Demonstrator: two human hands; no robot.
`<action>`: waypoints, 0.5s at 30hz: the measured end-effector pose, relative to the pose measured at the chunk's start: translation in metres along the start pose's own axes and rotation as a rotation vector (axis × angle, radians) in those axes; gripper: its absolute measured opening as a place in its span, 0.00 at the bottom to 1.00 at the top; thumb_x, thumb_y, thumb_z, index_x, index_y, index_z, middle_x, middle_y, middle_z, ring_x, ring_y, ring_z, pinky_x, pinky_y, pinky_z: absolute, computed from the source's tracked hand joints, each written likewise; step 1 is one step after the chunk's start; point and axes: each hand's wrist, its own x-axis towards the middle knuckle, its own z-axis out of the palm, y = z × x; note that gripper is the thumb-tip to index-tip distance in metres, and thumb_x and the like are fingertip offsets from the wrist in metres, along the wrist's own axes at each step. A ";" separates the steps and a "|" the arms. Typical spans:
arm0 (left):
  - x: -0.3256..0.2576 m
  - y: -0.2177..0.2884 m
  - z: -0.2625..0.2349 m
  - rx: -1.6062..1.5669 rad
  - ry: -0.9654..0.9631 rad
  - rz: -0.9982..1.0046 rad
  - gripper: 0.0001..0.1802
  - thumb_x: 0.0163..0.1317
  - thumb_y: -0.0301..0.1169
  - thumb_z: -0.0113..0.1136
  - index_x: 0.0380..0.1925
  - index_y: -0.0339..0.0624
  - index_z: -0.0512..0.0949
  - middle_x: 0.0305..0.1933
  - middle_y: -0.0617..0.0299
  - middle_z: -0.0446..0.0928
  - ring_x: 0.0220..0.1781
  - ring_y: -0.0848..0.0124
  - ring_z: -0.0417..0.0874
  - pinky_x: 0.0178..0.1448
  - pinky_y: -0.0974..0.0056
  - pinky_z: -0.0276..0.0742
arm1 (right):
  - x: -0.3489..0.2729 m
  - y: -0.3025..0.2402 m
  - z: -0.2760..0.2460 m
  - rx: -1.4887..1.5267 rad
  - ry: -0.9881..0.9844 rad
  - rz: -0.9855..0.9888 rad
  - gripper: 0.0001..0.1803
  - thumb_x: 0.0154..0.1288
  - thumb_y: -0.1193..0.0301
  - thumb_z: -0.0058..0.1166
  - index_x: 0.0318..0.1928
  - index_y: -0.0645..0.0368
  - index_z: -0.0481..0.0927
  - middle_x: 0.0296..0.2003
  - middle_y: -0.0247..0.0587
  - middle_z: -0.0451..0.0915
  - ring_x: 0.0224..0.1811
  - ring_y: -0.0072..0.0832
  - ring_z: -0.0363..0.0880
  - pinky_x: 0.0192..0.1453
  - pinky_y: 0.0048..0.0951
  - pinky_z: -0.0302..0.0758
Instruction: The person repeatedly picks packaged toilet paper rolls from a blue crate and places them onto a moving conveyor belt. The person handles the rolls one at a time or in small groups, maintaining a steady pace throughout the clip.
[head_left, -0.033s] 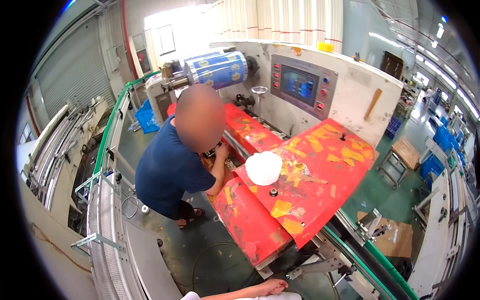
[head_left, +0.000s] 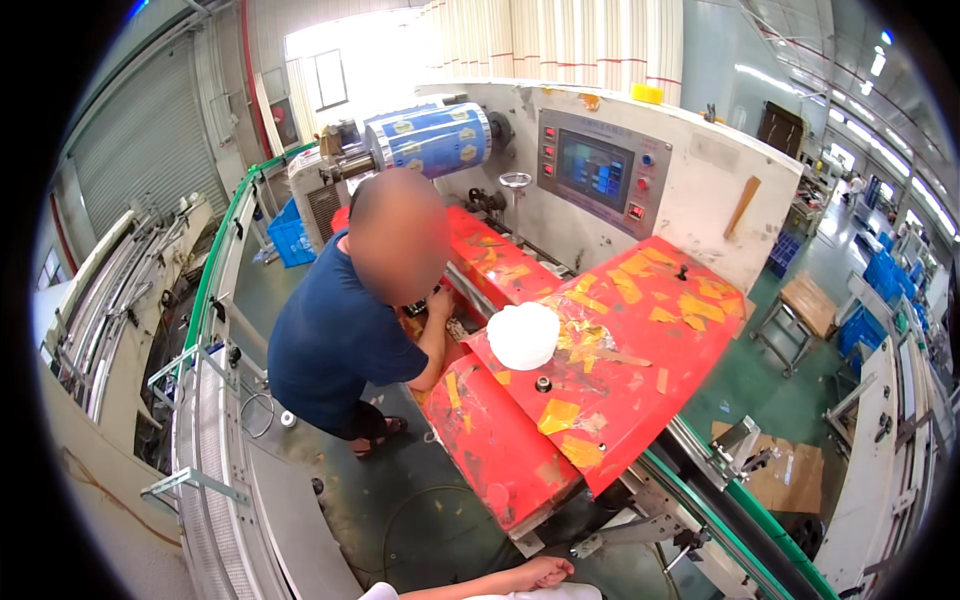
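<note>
At six o'clock in the head view, the wearer's bare left hand — left, judging by the forearm coming in from seven o'clock — is pointing toward three o'clock with its fingers loosely curled; nothing is showing in it, though I cannot tell whether the curl is hiding something small. The right hand is lying out of view, so I cannot tell its state. The step in hand seems to be standing by: the only visible work is going on at eleven o'clock, where a co-worker in a dark blue short-sleeved shirt is bending over the machine. Any move by the wearer would probably be calling for uncurled fingers and an extended arm. The nearest thing, a grey metal bracket arm, is sitting near the left hand at two o'clock, apart from it; a lower red panel is lying farther off at eleven o'clock — and at twelve, well apart, a rounded white bundle is resting on a taped red cover.
</note>
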 end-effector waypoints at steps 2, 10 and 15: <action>-0.004 0.014 0.006 -0.018 0.019 -0.018 0.13 0.51 0.19 0.39 0.38 0.38 0.66 0.12 0.73 0.56 0.09 0.81 0.51 0.12 0.73 0.42 | 0.004 -0.023 0.008 -0.032 -0.007 -0.080 0.35 0.55 0.56 0.55 0.59 0.55 0.57 0.44 0.46 0.71 0.44 0.37 0.71 0.48 0.34 0.66; -0.011 0.017 0.011 -0.043 0.021 0.001 0.12 0.52 0.19 0.39 0.37 0.39 0.66 0.12 0.73 0.56 0.09 0.81 0.50 0.12 0.72 0.41 | 0.016 -0.094 0.041 -0.140 -0.037 -0.300 0.32 0.55 0.56 0.54 0.58 0.55 0.60 0.42 0.46 0.72 0.42 0.37 0.72 0.45 0.35 0.67; -0.007 0.023 0.026 -0.058 0.147 -0.003 0.10 0.55 0.22 0.41 0.35 0.39 0.71 0.12 0.71 0.58 0.10 0.80 0.54 0.14 0.72 0.46 | 0.027 -0.111 0.056 -0.181 -0.021 -0.334 0.31 0.56 0.57 0.54 0.56 0.55 0.62 0.40 0.46 0.73 0.41 0.37 0.72 0.43 0.35 0.67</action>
